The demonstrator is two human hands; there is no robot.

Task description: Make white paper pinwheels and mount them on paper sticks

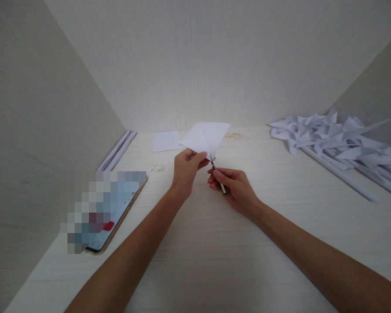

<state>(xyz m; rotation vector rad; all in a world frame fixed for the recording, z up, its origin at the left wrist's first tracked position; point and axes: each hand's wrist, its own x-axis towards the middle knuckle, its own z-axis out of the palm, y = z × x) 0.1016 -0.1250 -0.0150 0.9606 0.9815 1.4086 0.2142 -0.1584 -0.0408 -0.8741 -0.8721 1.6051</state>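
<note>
My left hand [186, 168] pinches the lower corner of a folded white paper [206, 135] and holds it above the pale wooden desk [215, 243]. My right hand [232, 184] is closed around a thin dark metal tool [217, 177], possibly a pin or a small blade. The tool's tip touches the paper at the corner where the folds meet. Both hands are close together near the middle of the desk.
A flat white paper sheet [165, 141] lies behind the hands. A pile of folded paper pinwheels on white rolled sticks [339, 141] fills the right side. Two white rolled sticks [117, 150] lie along the left wall. A phone [109, 213] rests at the left.
</note>
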